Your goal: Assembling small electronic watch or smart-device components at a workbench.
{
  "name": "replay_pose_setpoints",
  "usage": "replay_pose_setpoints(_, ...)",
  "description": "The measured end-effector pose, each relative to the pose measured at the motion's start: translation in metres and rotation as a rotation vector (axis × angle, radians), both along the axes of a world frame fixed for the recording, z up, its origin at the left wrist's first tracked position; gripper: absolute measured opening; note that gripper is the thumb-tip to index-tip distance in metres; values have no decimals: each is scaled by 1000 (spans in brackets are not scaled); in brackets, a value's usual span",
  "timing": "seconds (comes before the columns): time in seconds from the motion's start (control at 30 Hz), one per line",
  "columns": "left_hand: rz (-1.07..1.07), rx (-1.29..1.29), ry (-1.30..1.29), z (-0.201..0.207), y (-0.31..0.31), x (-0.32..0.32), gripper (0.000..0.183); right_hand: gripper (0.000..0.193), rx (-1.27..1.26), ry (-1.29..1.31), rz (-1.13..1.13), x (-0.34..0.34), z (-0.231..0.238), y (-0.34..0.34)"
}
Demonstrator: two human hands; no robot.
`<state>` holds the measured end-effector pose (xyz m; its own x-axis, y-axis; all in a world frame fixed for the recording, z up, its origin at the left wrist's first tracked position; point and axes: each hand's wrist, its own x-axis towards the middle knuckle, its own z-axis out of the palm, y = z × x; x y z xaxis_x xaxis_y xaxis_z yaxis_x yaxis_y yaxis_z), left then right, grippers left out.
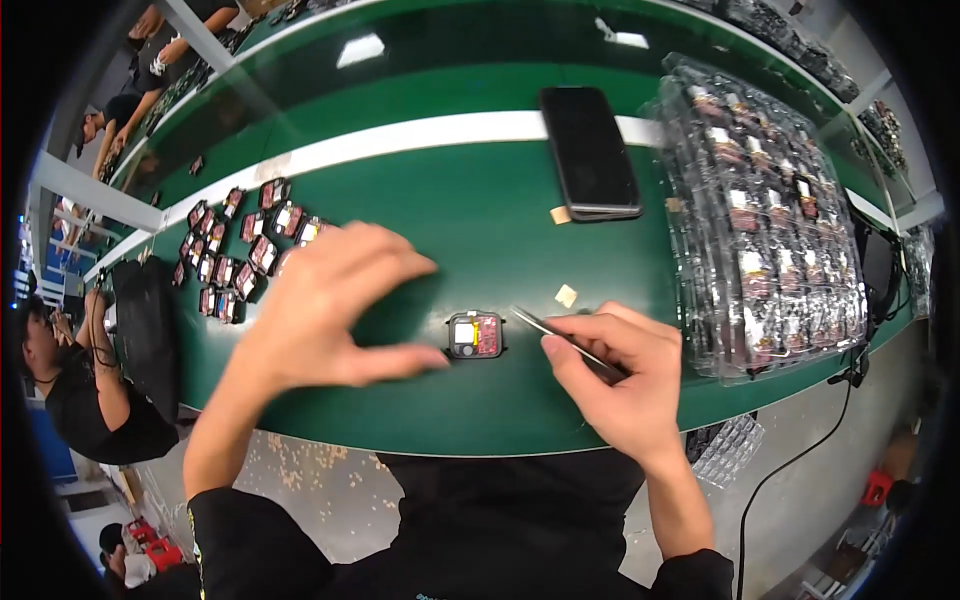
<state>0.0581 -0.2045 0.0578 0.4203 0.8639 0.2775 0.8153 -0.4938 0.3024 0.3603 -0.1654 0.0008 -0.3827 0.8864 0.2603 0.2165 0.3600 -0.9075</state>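
On the green worktop in front of me lies a small squarish black watch-like case (476,336), its inside facing up with a red board, a yellow strip and a silvery part. My left hand (330,310) hovers just left of it, thumb and fingers spread apart with nothing between them; it is slightly blurred. To the case's right, my right hand (630,375) grips slim metal tweezers (535,321), whose tips point left toward the case without touching it. A small cream-coloured square piece (566,295) rests on the worktop above the tweezers.
Several similar small cases (235,245) lie scattered at the left. A black phone (590,150) sits at the back. Stacked clear plastic trays (765,230) filled with parts stand at the right. Another person (90,380) works beside a black bag (147,335) on the left.
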Motion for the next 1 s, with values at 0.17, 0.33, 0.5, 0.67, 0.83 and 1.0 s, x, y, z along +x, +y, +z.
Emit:
replay_pose_setpoints(0.17,0,-97,-91,-28,-14,25,66,15,-28,1,13,-5,0,-5)
replay_pose_setpoints(0.33,-74,-167,-264,-43,-10,20,60,17,69,-23,55,-4,2,-3)
replay_pose_setpoints(0.5,-90,-235,-298,-41,-9,19,61,18,156,-36,116,-2,0,0)
replay_pose_setpoints(0.67,-79,-213,-284,-45,-6,20,65,17,108,-225,159,-5,6,1)
replay_pose_setpoints(0.83,-95,-217,-292,-50,-3,18,71,17,128,-206,158,-10,0,2)
replay_pose_setpoints(1.0,-97,-211,-271,-49,-3,18,72,19,156,-216,163,-11,-2,3)
